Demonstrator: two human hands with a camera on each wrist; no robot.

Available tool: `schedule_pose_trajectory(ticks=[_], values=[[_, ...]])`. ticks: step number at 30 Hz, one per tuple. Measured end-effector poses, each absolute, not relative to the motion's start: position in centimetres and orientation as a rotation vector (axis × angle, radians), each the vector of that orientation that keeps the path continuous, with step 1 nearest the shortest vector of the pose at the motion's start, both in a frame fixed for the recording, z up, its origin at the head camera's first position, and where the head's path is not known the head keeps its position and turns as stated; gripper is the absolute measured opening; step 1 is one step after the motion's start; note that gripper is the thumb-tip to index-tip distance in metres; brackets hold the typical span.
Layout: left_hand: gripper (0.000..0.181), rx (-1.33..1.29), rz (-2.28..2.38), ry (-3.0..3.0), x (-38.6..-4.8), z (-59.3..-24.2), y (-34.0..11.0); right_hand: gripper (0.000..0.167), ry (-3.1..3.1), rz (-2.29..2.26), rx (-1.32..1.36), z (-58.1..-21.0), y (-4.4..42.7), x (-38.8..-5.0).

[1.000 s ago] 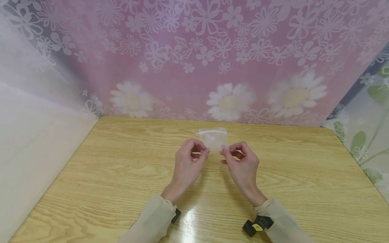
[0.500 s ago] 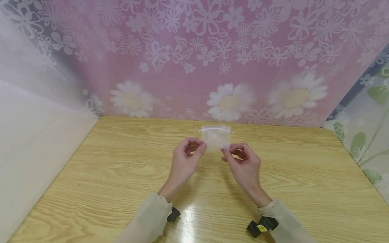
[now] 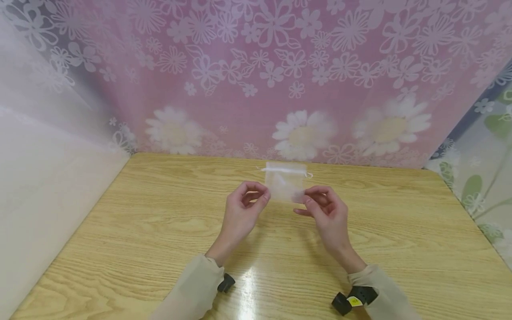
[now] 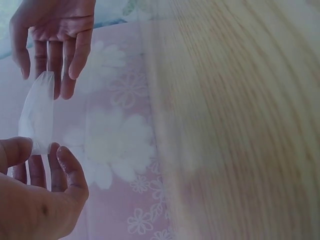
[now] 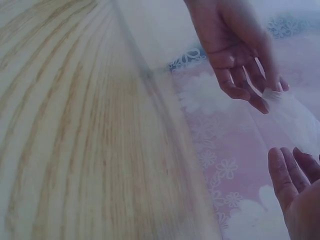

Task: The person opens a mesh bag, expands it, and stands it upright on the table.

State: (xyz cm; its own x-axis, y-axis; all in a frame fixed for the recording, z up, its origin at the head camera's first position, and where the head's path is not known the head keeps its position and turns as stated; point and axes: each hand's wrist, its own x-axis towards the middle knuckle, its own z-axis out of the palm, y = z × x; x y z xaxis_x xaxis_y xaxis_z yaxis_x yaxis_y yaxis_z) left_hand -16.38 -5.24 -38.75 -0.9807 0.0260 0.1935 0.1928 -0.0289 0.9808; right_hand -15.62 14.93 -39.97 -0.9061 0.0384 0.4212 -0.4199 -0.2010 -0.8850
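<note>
A small sheer white drawstring pouch (image 3: pixel 285 183) is held up over the table, its drawstring end away from me and its cord loops sticking out at both sides. My left hand (image 3: pixel 242 211) pinches its near left corner between thumb and fingers. At the near right corner is my right hand (image 3: pixel 330 218), with fingertips behind the sheer cloth. In the left wrist view, the right hand (image 4: pixel 57 37) has extended fingers against the pouch (image 4: pixel 40 112), its thumb apart from the cloth. The right wrist view shows the left hand (image 5: pixel 240 55) gripping the pouch (image 5: pixel 292 120).
A wood-grain table (image 3: pixel 160 231) spreads under both hands. Behind its far edge hangs a pink flowered curtain (image 3: pixel 236 102). A pale sheet (image 3: pixel 52 178) borders the left side, and a leaf-patterned cloth (image 3: pixel 476 178) the right. Black wrist cameras (image 3: pixel 342 303) are strapped on both wrists.
The pouch has risen slightly away from me and spread flatter. My right hand has moved right and its thumb has come off the corner; the left hand has shifted slightly left.
</note>
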Motion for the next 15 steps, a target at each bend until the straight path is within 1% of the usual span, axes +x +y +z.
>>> schedule_pose_trajectory(ticks=[9, 15], values=[[0.02, -0.261, -2.185, -2.124, -16.27, -38.79, -5.35, 0.016, -1.862, 2.203, 0.239, -39.72, 15.35, -15.94], [0.025, -0.284, -2.155, -2.162, -16.36, -39.01, -5.53, 0.009, -1.869, 2.16, 0.175, -39.69, 15.38, -16.04]])
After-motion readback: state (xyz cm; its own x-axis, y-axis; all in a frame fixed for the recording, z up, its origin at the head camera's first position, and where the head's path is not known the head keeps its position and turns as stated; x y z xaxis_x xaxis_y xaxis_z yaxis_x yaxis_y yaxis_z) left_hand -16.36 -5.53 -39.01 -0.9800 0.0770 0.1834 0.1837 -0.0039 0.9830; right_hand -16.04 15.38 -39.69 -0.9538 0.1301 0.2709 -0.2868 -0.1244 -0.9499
